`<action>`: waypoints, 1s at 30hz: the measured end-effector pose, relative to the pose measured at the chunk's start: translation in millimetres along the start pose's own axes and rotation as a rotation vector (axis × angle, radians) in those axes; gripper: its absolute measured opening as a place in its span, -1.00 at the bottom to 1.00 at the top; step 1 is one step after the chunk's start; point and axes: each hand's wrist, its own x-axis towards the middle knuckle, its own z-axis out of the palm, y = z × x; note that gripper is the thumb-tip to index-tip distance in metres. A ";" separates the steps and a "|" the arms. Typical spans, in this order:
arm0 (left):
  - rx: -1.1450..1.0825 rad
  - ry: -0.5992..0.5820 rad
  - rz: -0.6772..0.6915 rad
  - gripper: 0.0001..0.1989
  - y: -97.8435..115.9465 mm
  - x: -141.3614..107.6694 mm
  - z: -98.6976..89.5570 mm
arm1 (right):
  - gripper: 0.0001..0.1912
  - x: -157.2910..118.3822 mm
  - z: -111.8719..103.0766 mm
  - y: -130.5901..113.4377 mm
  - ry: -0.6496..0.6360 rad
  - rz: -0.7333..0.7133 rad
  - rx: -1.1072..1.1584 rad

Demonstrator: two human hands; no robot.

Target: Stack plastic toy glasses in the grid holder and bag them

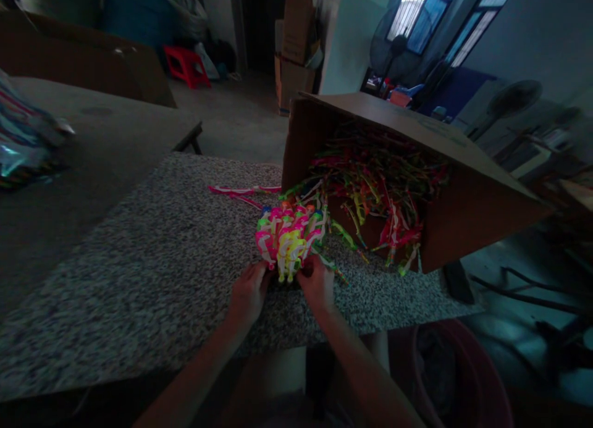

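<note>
Between my two hands is a bunch of small colourful plastic figures (290, 236), mostly pink, yellow and white, with some green and blue bits. My left hand (250, 290) is closed against the bunch's lower left side, its fingertips partly hidden beneath the figures. On the lower right side, my right hand (319, 284) pinches the bunch with thumb and fingers bent. Thin pink strips (241, 192) lie on the speckled stone tabletop (162, 261) behind the bunch. Green and pink strands (345, 235) lie just to its right, in front of the box.
A cardboard box (482, 224) lies on its side at right, its mouth facing me, full of tangled colourful strands (370, 175). A plastic bag (28, 131) rests on another table at left. Below the table's right edge stands a red tub (482, 378). A red stool (188, 65) is farther back.
</note>
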 end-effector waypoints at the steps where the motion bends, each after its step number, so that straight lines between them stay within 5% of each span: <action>1: 0.021 -0.007 0.005 -0.73 -0.7 -1.0 0.4 | -0.87 1.0 -0.3 -0.6 -0.013 -0.008 -0.022; 10: 0.160 -0.055 -0.013 -0.59 -2.2 6.2 7.2 | -0.76 11.9 6.4 -7.9 -0.076 -0.030 -0.206; 13: 0.094 -0.032 -0.005 -0.61 -1.9 5.5 -7.6 | -0.68 3.6 -12.6 -5.4 -0.111 -0.129 -0.127; 15: 0.063 0.087 -0.005 -0.64 5.9 -3.6 -19.5 | -0.57 -1.3 -34.7 4.4 -0.060 -0.193 -0.152; 18: 0.013 0.282 0.055 -0.72 41.2 -22.8 -20.9 | -0.62 -3.4 -70.7 28.2 0.009 -0.146 -0.423; 21: -0.139 0.048 0.188 -0.78 95.1 -23.8 9.1 | -0.79 -8.0 -100.3 54.5 -0.087 -0.059 -0.575; 25: -0.051 -0.273 0.015 -0.76 147.8 21.6 74.2 | -0.75 -33.9 -136.9 86.5 -0.078 0.023 -0.605; 30: 0.087 -0.353 -0.112 -0.58 177.2 87.9 142.4 | -0.79 -57.2 -164.4 111.7 0.002 0.103 -0.594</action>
